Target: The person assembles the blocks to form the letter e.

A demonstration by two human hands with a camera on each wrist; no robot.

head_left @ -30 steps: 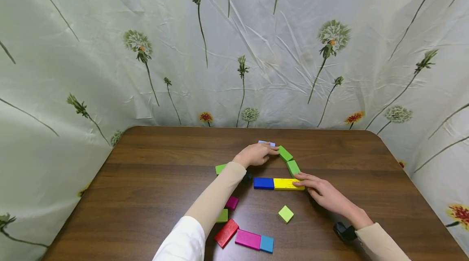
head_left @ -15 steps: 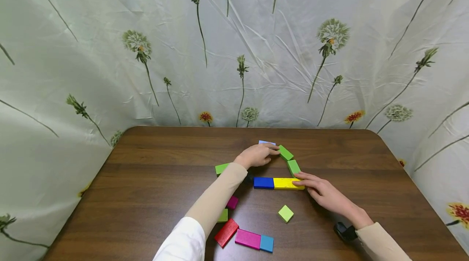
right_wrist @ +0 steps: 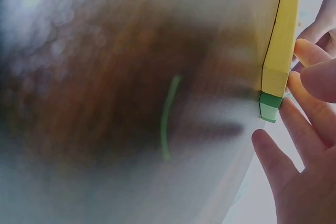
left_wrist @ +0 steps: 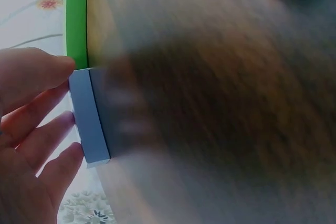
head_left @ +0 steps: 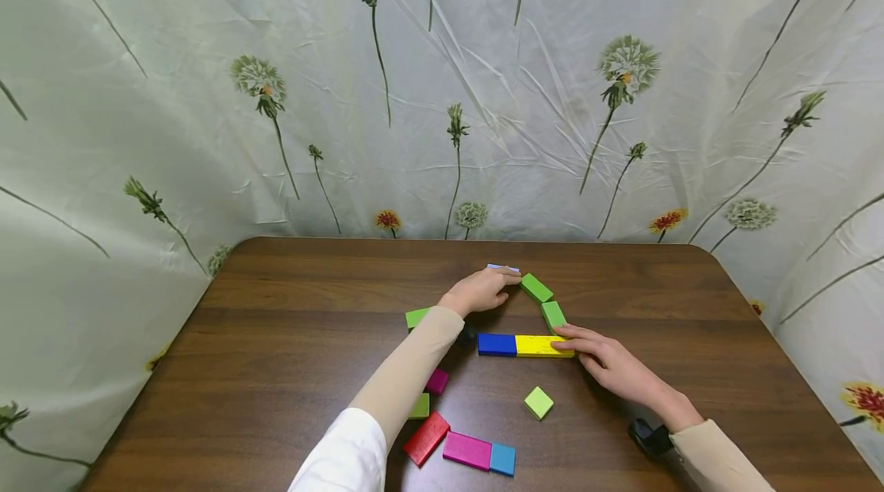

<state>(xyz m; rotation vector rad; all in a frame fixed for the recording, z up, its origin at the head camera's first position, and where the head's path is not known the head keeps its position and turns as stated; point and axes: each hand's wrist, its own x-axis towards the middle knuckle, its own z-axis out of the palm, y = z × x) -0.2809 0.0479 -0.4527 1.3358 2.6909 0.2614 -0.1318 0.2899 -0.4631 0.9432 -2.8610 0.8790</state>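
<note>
My left hand (head_left: pixel 481 291) reaches to the far part of the table, its fingertips touching a light blue block (left_wrist: pixel 90 116). In the head view that light blue block (head_left: pixel 503 268) is mostly covered by the fingers. Its end meets a green block (head_left: pixel 536 288), and a second green block (head_left: pixel 553 315) continues the curve down to the right. My right hand (head_left: pixel 615 368) rests extended fingers on a yellow block (head_left: pixel 542 347) and near the second green block's lower end. In the right wrist view the yellow block (right_wrist: pixel 282 40) lies beside the fingertips. A dark blue block (head_left: pixel 497 345) adjoins the yellow one.
A lime square block (head_left: pixel 539 404) lies alone nearer me. Red (head_left: pixel 427 439), pink (head_left: pixel 466 450) and teal (head_left: pixel 503 459) blocks lie at the front. The left forearm partly hides a green block (head_left: pixel 417 318), a magenta block (head_left: pixel 437 381) and an olive-green block (head_left: pixel 420 407).
My left fingertips have drawn back slightly to the left, uncovering more of the upper green block's end. The right hand and the other blocks stay where they were.
</note>
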